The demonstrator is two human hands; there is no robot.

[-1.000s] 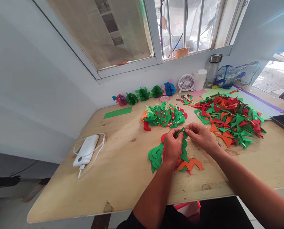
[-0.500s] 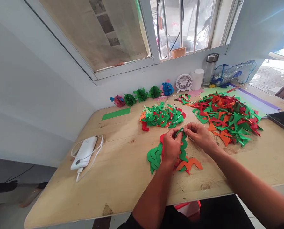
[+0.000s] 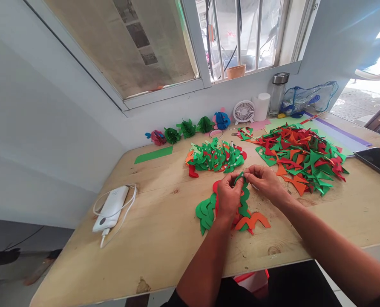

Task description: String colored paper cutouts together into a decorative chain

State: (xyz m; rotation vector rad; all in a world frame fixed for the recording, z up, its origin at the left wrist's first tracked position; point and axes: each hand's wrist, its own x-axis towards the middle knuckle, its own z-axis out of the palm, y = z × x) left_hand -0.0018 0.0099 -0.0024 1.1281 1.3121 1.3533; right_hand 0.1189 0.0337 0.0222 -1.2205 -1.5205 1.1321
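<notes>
Knotted wooden table (image 3: 164,238), worn at its near edge, against a white wall (image 3: 164,111) under a barred window (image 3: 239,34). Left hand (image 3: 229,197): thumb and fingers clamped on a small green piece (image 3: 239,177). Right hand (image 3: 264,182): fingertips drawn together at the piece's right end; whether they grip it cannot be told. Nearer than the grip, partly beneath it: loose cut shapes (image 3: 205,212). Just beyond: a heap of cutouts (image 3: 216,157). To the right: scraps (image 3: 305,157), a phone (image 3: 377,161). Well to the left: a power bank (image 3: 113,204). Along the wall: paper balls (image 3: 187,128), a fan (image 3: 243,112), a bottle (image 3: 277,96)
</notes>
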